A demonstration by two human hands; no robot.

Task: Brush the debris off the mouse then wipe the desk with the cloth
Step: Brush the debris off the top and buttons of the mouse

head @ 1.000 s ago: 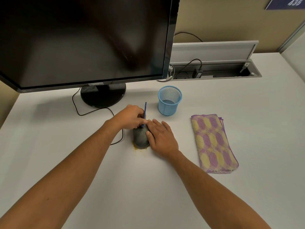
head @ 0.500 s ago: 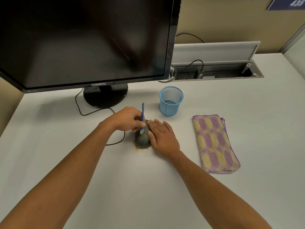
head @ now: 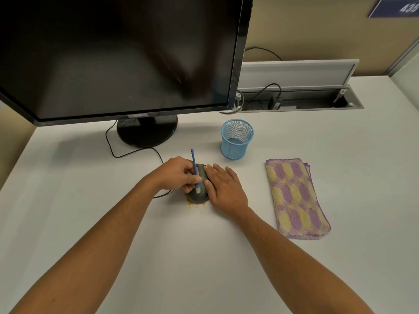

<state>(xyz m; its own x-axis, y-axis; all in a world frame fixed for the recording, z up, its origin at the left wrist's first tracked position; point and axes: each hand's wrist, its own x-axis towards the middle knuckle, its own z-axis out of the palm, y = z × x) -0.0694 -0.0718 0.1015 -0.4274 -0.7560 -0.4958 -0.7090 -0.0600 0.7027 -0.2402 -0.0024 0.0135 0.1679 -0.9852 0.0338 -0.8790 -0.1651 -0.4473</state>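
Beige partition wall [head: 317,30] bearing a blue number plate [head: 394,7]; open cable trough [head: 301,103] with raised white lid [head: 294,73]; black monitor [head: 118,53] on round stand [head: 147,130].

Even overhead light, soft shadows, edges apparently bowed by wide-angle.

On a white desk [head: 158,257], the left hand [head: 175,173] pinches a thin blue-handled brush [head: 195,169], its pale bristles on a dark grey computer mouse [head: 199,192]. The right hand [head: 226,189] lies flat against the mouse's right side. Yellowish crumbs [head: 196,205] lie just before it. A folded purple-and-yellow cloth [head: 295,198] lies to the right.
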